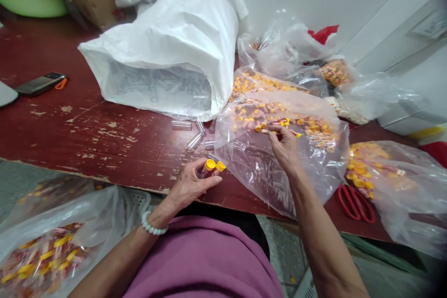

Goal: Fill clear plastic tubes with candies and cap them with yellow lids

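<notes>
My left hand (195, 181) is closed around two clear tubes with yellow caps (210, 165), their caps pointing up, above the table's front edge. Reddish contents show through the tube walls. My right hand (284, 144) reaches into the mouth of a clear plastic bag (258, 172), its fingers curled together among small yellow-capped pieces (260, 127). Whatever lies between those fingertips is too small to make out. Several empty clear tubes (194, 140) lie loose on the table, in front of a large white sack (181, 23) whose open mouth shows more tubes inside.
A dark red worn table (87, 135) carries everything. Red-handled scissors (355, 202) lie at the right beside another bag of yellow-capped pieces (363, 172). A phone (40, 84) rests at the left. Below the edge hangs a bag of filled tubes (45, 256). A green basin (33, 0) stands far left.
</notes>
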`<state>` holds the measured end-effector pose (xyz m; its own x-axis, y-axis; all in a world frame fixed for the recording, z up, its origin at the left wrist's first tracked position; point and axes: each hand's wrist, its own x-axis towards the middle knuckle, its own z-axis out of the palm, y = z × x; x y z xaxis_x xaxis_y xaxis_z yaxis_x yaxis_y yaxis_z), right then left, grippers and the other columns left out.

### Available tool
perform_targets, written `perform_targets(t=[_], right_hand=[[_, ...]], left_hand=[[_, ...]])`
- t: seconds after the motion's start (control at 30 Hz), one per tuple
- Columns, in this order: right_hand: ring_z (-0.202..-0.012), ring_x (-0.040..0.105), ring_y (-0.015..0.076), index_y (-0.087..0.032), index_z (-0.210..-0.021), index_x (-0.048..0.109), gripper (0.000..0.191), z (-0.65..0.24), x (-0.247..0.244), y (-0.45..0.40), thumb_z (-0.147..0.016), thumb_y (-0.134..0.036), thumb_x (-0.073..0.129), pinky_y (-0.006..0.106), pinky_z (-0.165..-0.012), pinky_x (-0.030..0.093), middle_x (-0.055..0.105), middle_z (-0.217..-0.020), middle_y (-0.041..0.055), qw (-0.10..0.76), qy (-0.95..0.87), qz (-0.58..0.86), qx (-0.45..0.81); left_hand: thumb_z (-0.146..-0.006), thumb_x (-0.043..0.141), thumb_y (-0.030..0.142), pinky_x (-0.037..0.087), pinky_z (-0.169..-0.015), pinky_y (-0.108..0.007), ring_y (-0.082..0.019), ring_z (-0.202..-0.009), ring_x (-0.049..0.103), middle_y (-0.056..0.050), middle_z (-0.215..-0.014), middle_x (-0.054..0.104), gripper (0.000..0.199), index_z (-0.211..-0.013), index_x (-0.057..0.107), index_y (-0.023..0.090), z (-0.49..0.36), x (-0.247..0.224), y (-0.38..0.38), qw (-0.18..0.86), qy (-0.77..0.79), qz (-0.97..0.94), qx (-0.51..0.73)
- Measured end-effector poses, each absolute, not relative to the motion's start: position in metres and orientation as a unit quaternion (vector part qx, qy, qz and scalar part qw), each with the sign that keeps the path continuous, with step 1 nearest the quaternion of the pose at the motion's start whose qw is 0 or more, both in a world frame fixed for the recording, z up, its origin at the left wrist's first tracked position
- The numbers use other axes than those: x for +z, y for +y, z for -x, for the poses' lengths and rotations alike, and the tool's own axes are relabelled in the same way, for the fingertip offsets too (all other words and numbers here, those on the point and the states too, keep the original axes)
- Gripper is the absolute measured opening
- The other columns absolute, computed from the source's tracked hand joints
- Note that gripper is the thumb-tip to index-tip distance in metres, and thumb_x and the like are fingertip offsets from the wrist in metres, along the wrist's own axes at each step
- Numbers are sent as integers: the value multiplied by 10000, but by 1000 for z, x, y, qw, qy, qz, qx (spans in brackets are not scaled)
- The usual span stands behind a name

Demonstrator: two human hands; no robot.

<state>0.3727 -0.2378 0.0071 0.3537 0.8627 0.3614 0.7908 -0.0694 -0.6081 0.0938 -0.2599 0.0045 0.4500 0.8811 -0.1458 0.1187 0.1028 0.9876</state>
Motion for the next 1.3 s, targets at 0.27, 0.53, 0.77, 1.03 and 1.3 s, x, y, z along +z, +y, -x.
perform_targets(t=[0.27,0.53,0.77,1.03,1.3], right_hand=[[-945,589,149,-213,-1083,583,209,-259,54,-312,-895,-174,500,298,-842,485,632,-994,50,400,-763,454,226],[-1151,496,208,-204,-1158,509,358,-258,48,-310,-806,-153,558,384,-967,428,531,-1215,101,380,-791,451,164],[-1152,422,278,-224,-1101,556,499,-253,34,-320,-642,-43,489,499,-969,367,449,-1337,80,248,-841,468,107],[-1346,285,267,-222,-1406,247,690,-250,31,-320,-792,-215,562,494,-1083,314,288,-1444,129,364,-771,496,166],[-1130,513,288,-199,-1336,370,699,-218,-4,-318,-735,-321,705,466,-936,477,524,-1222,149,348,-813,456,99]], left_hand=[[-718,673,280,446,-641,-222,-144,-722,557,-17,-797,641,213,-859,647,123,-106,2,-266,593,362,-656,295],[-728,619,234,406,-576,-215,-125,-644,514,0,-719,601,129,-799,618,126,-96,3,-270,547,383,-691,277],[-685,640,200,409,-559,-217,-119,-643,498,0,-715,581,129,-779,604,120,-102,-3,-274,611,377,-637,282],[-655,704,265,391,-481,-198,-72,-504,447,31,-635,513,219,-797,586,146,-92,9,-274,740,361,-473,315],[-507,673,74,433,-558,-215,-96,-583,516,10,-650,561,199,-690,615,127,-82,0,-291,822,321,-301,362]])
